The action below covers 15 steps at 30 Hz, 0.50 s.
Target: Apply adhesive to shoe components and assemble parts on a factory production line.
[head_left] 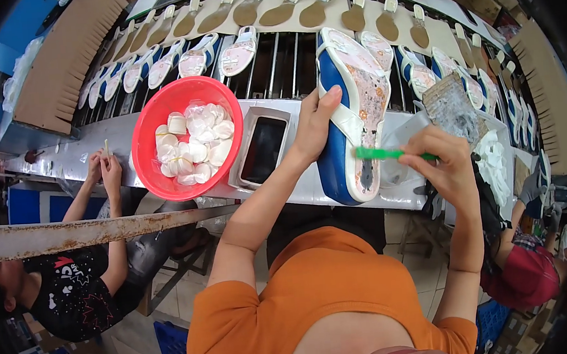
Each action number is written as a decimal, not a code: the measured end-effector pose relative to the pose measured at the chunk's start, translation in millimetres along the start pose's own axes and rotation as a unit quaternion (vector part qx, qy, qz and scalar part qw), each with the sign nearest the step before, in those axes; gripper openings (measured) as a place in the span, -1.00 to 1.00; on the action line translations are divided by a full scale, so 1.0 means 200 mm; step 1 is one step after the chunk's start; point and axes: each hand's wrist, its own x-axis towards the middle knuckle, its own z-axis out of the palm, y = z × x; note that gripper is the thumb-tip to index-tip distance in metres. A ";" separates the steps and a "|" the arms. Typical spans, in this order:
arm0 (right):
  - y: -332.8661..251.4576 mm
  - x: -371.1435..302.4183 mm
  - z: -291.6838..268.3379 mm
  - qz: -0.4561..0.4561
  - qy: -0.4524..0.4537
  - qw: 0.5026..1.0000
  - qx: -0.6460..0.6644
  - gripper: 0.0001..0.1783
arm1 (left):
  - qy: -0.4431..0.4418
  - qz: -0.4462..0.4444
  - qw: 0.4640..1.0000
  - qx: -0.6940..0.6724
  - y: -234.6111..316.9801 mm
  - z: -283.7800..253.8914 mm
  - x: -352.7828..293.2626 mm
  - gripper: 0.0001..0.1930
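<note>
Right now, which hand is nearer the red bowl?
Left. The left hand grips the blue-and-white sandal just right of the red bowl, a phone between them. The right hand, holding a green brush, is further right, beyond the sandal.

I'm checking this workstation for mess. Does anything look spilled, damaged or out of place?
Nothing looks spilled or broken. The one uneven thing is the sandal held by the left hand: its insole shows patchy brownish smears where the right hand works with a green brush. The red bowl sits level.

Glossy red plastic bowl [151, 131] — rusty metal rail [86, 233]
</note>
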 end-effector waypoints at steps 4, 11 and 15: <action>0.01 -0.03 -0.02 0.006 -0.070 0.995 0.063 -0.85 | -0.001 -0.018 1.000 -0.022 -0.01 0.01 0.00 -0.44; 0.02 0.08 -0.05 -0.033 -0.168 0.982 0.085 -0.79 | -0.063 -0.109 0.990 -0.061 -0.04 0.02 0.02 -0.44; -0.03 0.19 -0.11 -0.062 -0.251 0.964 0.063 -0.77 | -0.114 -0.176 0.976 -0.060 -0.05 0.11 -0.04 -0.38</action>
